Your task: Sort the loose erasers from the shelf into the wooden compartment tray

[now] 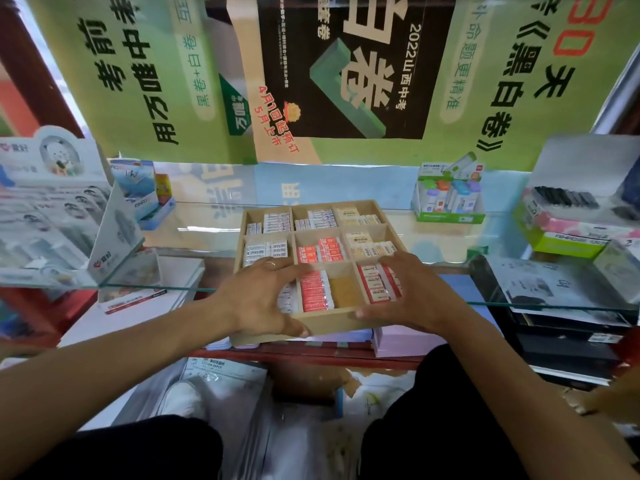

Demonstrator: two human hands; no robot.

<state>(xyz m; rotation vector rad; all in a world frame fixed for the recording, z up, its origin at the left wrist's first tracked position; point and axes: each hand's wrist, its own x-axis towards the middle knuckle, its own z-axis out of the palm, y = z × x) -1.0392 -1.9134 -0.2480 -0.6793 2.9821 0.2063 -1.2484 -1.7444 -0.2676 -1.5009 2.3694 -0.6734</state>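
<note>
A wooden compartment tray (332, 322) with nine sections sits on the glass shelf, its front edge hanging over the shelf's lip. Its sections hold packs of erasers: white ones (265, 249) on the left, red ones (313, 294) in the middle front, cream ones (367, 245) on the right. My left hand (258, 299) grips the tray's front left corner, fingers spread over the near left compartment and thumb on the front wall. My right hand (407, 292) grips the front right corner the same way, fingers over the red-and-white erasers (375, 284).
A glass shelf (156, 288) carries display boxes at the left (69, 216), a green box of correction tapes (448, 199) at the back right, and stacked boxes (571, 223) at the far right. Notebooks and paper packs lie on lower shelves. Posters cover the back wall.
</note>
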